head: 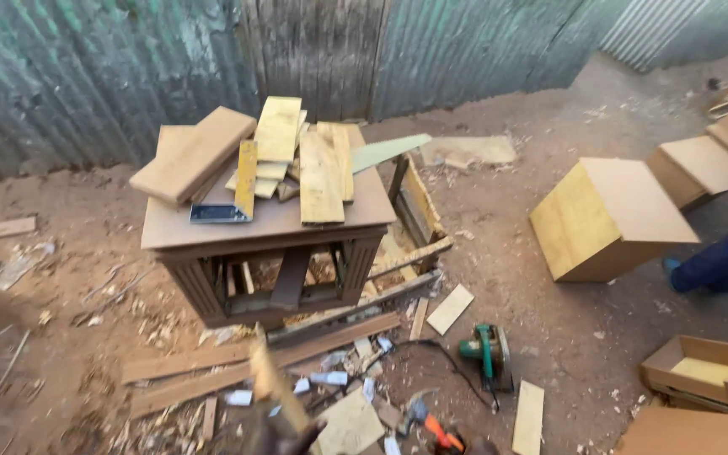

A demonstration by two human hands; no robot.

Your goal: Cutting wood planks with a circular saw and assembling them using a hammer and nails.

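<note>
Wooden strip [270, 379] in a dark, blurred hand [284, 434] points up-left; grip state unclear

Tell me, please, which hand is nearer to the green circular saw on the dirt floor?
Right. The right hand, by the orange-handled hammer, is just below the green circular saw; the left hand, gripping a pale wooden strip, is farther off to its left.
</note>
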